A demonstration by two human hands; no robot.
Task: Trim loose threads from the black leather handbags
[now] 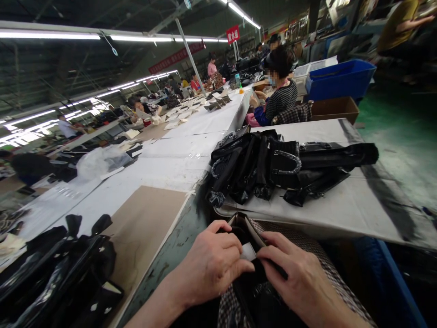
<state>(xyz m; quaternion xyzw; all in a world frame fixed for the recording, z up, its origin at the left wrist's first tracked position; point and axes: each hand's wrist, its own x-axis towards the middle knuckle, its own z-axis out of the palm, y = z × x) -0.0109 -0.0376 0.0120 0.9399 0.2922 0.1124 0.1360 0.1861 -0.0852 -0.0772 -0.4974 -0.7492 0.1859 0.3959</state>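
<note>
Close in front of my body is a black bag (264, 298), its mouth turned up toward me. My left hand (215, 257) grips the left side of the opening, fingers curled over the edge and thumb pointing inward. On the opposite side my right hand (297, 273) pinches the rim, its fingertips partly hidden by the bag. Between the two hands a small white tag (248, 252) shows inside the mouth; whether a fingertip presses on it I cannot tell. Checkered cloth (317, 248) lies around and below the bag.
Several black handbags (259, 164) with wrapped handles are piled on the side table (372, 209). More black pieces (58, 273) lie at left on the long white table (167, 159), near a cardboard sheet (150, 218). A seated co-worker (282, 95) and a blue bin (341, 77) are beyond.
</note>
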